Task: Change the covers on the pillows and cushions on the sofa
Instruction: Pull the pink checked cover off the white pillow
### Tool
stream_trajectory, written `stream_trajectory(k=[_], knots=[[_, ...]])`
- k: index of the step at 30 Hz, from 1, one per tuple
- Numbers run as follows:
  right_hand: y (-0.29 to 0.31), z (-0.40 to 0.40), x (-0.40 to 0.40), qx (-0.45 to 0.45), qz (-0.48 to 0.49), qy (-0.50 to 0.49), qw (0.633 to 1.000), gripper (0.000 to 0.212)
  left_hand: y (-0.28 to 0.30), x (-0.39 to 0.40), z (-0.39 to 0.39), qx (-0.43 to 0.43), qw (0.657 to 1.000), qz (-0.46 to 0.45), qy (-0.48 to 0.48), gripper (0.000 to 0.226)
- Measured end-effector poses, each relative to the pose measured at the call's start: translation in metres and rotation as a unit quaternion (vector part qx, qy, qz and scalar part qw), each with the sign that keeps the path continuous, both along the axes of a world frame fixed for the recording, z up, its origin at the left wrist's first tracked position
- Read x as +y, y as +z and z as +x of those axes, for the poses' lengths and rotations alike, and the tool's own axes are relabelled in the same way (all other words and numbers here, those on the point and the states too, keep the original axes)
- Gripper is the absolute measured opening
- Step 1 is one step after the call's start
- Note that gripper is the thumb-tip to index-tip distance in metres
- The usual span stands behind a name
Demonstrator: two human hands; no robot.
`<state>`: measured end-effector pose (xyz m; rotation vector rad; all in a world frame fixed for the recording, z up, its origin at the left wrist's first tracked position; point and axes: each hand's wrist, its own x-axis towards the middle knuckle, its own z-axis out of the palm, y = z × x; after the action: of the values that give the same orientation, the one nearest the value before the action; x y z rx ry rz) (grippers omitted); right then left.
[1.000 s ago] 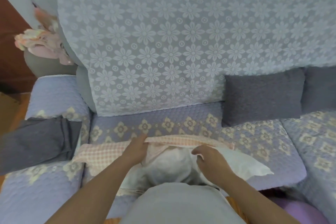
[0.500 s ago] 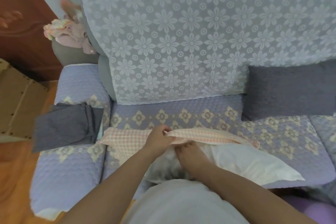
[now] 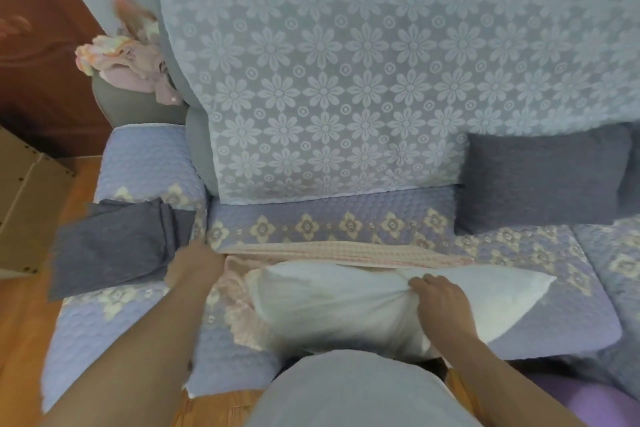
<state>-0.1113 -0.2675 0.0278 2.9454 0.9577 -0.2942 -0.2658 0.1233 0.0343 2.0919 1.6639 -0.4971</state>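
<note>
The right hand (image 3: 438, 302) bunches the white pillow (image 3: 346, 302), its grip pinched on a fold of fabric, likely to pull the pillow clear. The pillow lies on the sofa seat (image 3: 554, 333), mostly left of that grip. The left hand (image 3: 194, 265) anchors the pink cover (image 3: 346, 251) at its far left end; whether its fingers are curled, I cannot tell. Folded grey covers (image 3: 114, 250) wait just left of it.

R hand (image 3: 441, 302) grips white pillow (image 3: 332, 302) | L hand (image 3: 194, 265) on pink cover (image 3: 332, 250) edge — grip unclear
</note>
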Motion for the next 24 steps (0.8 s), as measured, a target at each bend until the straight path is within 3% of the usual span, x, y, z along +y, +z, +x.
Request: stream_trajectory(k=[2,4,6,7,9,10,12,13,16,18,21,24], knots=[[0.007,0.005,-0.016,0.013,-0.02,-0.065,0.998,0.041,0.004,-0.007,0.0,-0.12,0.971,-0.194,0.063,0.032],[0.015,0.008,-0.012,0.013,-0.057,-0.055,0.997,0.044,0.0,-0.039,0.003,-0.206,0.904,-0.348,0.137,0.035],[0.028,0.008,0.01,0.067,-0.07,-0.027,0.995,0.046,-0.007,-0.078,0.006,-0.243,0.876,-0.395,0.131,0.035],[0.034,0.004,0.023,0.124,-0.028,-0.01,0.992,0.05,-0.011,-0.093,0.007,-0.259,0.872,-0.391,0.139,0.035],[0.051,-0.011,0.055,0.286,0.076,0.06,0.953,0.072,-0.008,-0.114,0.007,-0.289,0.852,-0.395,0.188,0.036],[0.059,-0.023,0.074,0.34,0.081,0.116,0.93,0.086,-0.005,-0.116,0.006,-0.304,0.835,-0.406,0.214,0.035],[0.056,-0.05,0.102,0.323,0.018,0.216,0.921,0.101,0.0,-0.113,0.007,-0.324,0.812,-0.42,0.244,0.032],[0.049,-0.06,0.111,0.262,0.002,0.245,0.933,0.096,0.004,-0.11,0.008,-0.331,0.807,-0.422,0.245,0.03],[0.031,-0.055,0.123,0.156,0.081,0.213,0.961,0.043,0.011,-0.102,0.01,-0.354,0.815,-0.412,0.2,0.026],[0.04,-0.044,0.121,0.129,0.084,0.181,0.971,0.032,0.011,-0.105,0.012,-0.349,0.849,-0.374,0.131,0.027],[0.064,-0.033,0.11,0.097,0.162,0.138,0.972,0.022,-0.001,-0.112,0.007,-0.228,0.96,-0.155,-0.048,0.029],[0.087,-0.017,0.094,0.082,0.215,0.075,0.97,0.014,-0.009,-0.102,-0.005,-0.174,0.984,-0.01,-0.046,0.028]])
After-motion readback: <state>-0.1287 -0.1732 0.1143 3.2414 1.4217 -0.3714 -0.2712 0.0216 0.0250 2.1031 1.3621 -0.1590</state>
